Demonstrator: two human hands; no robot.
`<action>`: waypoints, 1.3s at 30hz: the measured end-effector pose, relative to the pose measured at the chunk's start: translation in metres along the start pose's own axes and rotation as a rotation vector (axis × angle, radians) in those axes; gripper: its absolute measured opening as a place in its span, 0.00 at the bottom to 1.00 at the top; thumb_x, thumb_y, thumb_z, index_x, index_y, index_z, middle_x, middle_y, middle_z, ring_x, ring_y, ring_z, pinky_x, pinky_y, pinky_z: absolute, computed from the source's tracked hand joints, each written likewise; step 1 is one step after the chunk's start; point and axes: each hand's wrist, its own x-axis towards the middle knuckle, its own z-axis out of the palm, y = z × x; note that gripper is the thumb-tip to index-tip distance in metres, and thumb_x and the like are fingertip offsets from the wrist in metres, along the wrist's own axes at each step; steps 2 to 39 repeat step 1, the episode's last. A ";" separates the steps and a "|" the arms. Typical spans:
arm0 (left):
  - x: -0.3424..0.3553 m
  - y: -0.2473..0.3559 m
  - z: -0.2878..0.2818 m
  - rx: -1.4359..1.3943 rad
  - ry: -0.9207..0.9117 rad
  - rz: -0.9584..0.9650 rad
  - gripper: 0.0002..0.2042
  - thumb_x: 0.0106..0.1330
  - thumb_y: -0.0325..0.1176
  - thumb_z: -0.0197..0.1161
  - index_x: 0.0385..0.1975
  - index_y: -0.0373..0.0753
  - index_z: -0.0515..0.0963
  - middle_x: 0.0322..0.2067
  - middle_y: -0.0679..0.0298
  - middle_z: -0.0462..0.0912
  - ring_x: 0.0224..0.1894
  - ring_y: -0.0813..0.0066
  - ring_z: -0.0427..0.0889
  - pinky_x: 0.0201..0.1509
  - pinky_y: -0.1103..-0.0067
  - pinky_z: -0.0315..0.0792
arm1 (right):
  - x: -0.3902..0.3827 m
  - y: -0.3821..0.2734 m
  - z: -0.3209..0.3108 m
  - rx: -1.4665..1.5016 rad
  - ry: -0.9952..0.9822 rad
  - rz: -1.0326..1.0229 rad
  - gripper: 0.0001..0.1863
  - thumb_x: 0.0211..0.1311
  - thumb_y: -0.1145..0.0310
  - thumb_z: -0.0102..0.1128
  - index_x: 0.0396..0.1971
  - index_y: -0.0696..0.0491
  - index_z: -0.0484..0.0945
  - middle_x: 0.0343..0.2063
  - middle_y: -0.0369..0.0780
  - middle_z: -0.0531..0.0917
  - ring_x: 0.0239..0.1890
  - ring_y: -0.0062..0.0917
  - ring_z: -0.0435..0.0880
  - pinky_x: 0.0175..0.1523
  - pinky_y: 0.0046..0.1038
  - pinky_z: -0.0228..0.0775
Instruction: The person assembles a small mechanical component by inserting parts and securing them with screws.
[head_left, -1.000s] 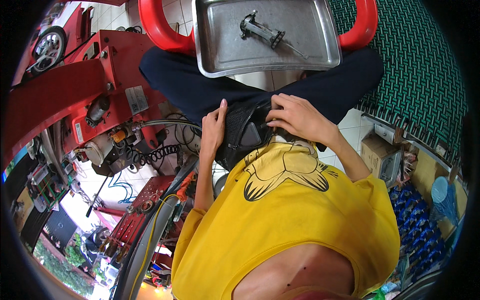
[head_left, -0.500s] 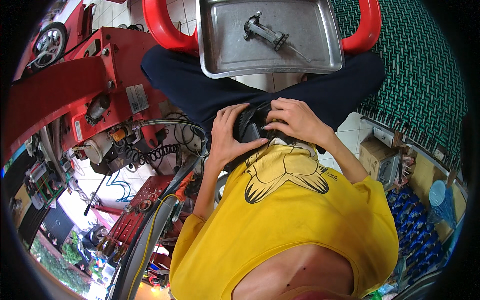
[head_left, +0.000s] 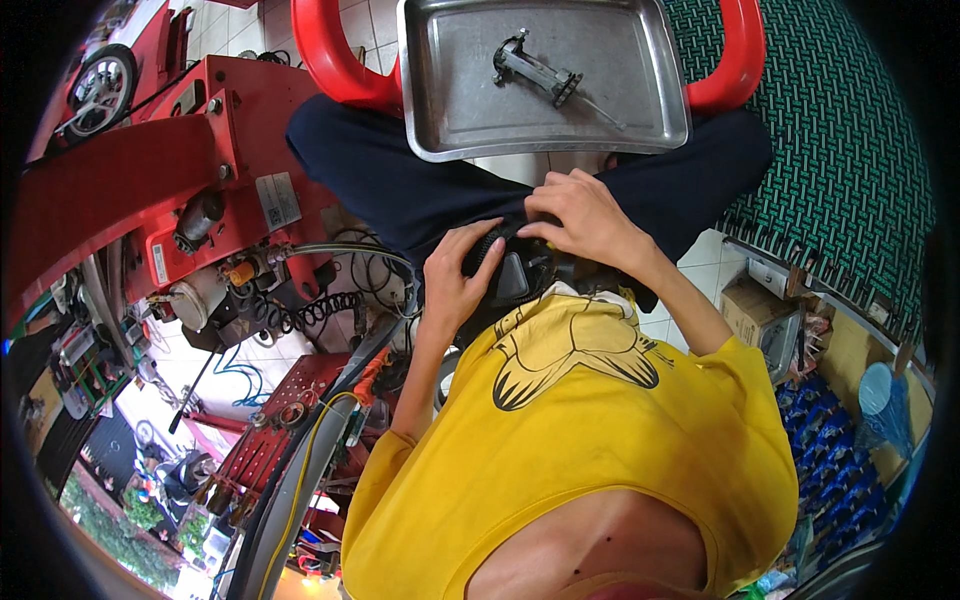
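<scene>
In my lap, against the hem of the yellow shirt, rests a black item (head_left: 513, 281) with a ribbed curved edge and a smooth dark panel; its exact kind is not clear. My left hand (head_left: 462, 272) grips its left side, thumb and fingers closed round the ribbed edge. From the right, my right hand (head_left: 588, 222) reaches over its far end, fingers bent and thumb pressed in at the edge. Both hands partly cover the item. Beyond my crossed legs, a greyish metal part (head_left: 538, 70) with a thin rod lies untouched in a steel tray (head_left: 450, 125).
A red plastic stool (head_left: 738, 60) holds the tray. At left stands a red machine (head_left: 240, 130) with hoses and a coiled black cable. A green-patterned mat (head_left: 810, 130) covers a surface at right, with a cardboard box (head_left: 750, 310) below. A red perforated bench (head_left: 275, 420) sits lower left.
My right hand has lifted and shifted slightly away from my body, uncovering more of the black item. My left hand's thumb has moved up from the dark panel to the ribbed edge.
</scene>
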 end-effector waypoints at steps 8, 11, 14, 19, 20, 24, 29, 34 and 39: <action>0.000 0.004 -0.001 -0.017 -0.032 -0.068 0.16 0.66 0.36 0.70 0.52 0.40 0.84 0.48 0.53 0.87 0.52 0.57 0.84 0.59 0.70 0.75 | 0.000 0.001 -0.003 0.019 -0.020 0.019 0.17 0.60 0.53 0.70 0.42 0.50 0.85 0.34 0.38 0.85 0.45 0.32 0.80 0.55 0.39 0.67; 0.000 0.004 -0.001 -0.017 -0.032 -0.068 0.16 0.66 0.36 0.70 0.52 0.40 0.84 0.48 0.53 0.87 0.52 0.57 0.84 0.59 0.70 0.75 | 0.000 0.001 -0.003 0.019 -0.020 0.019 0.17 0.60 0.53 0.70 0.42 0.50 0.85 0.34 0.38 0.85 0.45 0.32 0.80 0.55 0.39 0.67; 0.000 0.004 -0.001 -0.017 -0.032 -0.068 0.16 0.66 0.36 0.70 0.52 0.40 0.84 0.48 0.53 0.87 0.52 0.57 0.84 0.59 0.70 0.75 | 0.000 0.001 -0.003 0.019 -0.020 0.019 0.17 0.60 0.53 0.70 0.42 0.50 0.85 0.34 0.38 0.85 0.45 0.32 0.80 0.55 0.39 0.67; 0.000 0.004 -0.001 -0.017 -0.032 -0.068 0.16 0.66 0.36 0.70 0.52 0.40 0.84 0.48 0.53 0.87 0.52 0.57 0.84 0.59 0.70 0.75 | 0.000 0.001 -0.003 0.019 -0.020 0.019 0.17 0.60 0.53 0.70 0.42 0.50 0.85 0.34 0.38 0.85 0.45 0.32 0.80 0.55 0.39 0.67; 0.000 0.004 -0.001 -0.017 -0.032 -0.068 0.16 0.66 0.36 0.70 0.52 0.40 0.84 0.48 0.53 0.87 0.52 0.57 0.84 0.59 0.70 0.75 | 0.000 0.001 -0.003 0.019 -0.020 0.019 0.17 0.60 0.53 0.70 0.42 0.50 0.85 0.34 0.38 0.85 0.45 0.32 0.80 0.55 0.39 0.67; 0.000 0.004 -0.001 -0.017 -0.032 -0.068 0.16 0.66 0.36 0.70 0.52 0.40 0.84 0.48 0.53 0.87 0.52 0.57 0.84 0.59 0.70 0.75 | 0.000 0.001 -0.003 0.019 -0.020 0.019 0.17 0.60 0.53 0.70 0.42 0.50 0.85 0.34 0.38 0.85 0.45 0.32 0.80 0.55 0.39 0.67; 0.000 0.004 -0.001 -0.017 -0.032 -0.068 0.16 0.66 0.36 0.70 0.52 0.40 0.84 0.48 0.53 0.87 0.52 0.57 0.84 0.59 0.70 0.75 | 0.000 0.001 -0.003 0.019 -0.020 0.019 0.17 0.60 0.53 0.70 0.42 0.50 0.85 0.34 0.38 0.85 0.45 0.32 0.80 0.55 0.39 0.67; 0.000 0.004 -0.001 -0.017 -0.032 -0.068 0.16 0.66 0.36 0.70 0.52 0.40 0.84 0.48 0.53 0.87 0.52 0.57 0.84 0.59 0.70 0.75 | 0.000 0.001 -0.003 0.019 -0.020 0.019 0.17 0.60 0.53 0.70 0.42 0.50 0.85 0.34 0.38 0.85 0.45 0.32 0.80 0.55 0.39 0.67; 0.000 0.004 -0.001 -0.017 -0.032 -0.068 0.16 0.66 0.36 0.70 0.52 0.40 0.84 0.48 0.53 0.87 0.52 0.57 0.84 0.59 0.70 0.75 | 0.000 0.001 -0.003 0.019 -0.020 0.019 0.17 0.60 0.53 0.70 0.42 0.50 0.85 0.34 0.38 0.85 0.45 0.32 0.80 0.55 0.39 0.67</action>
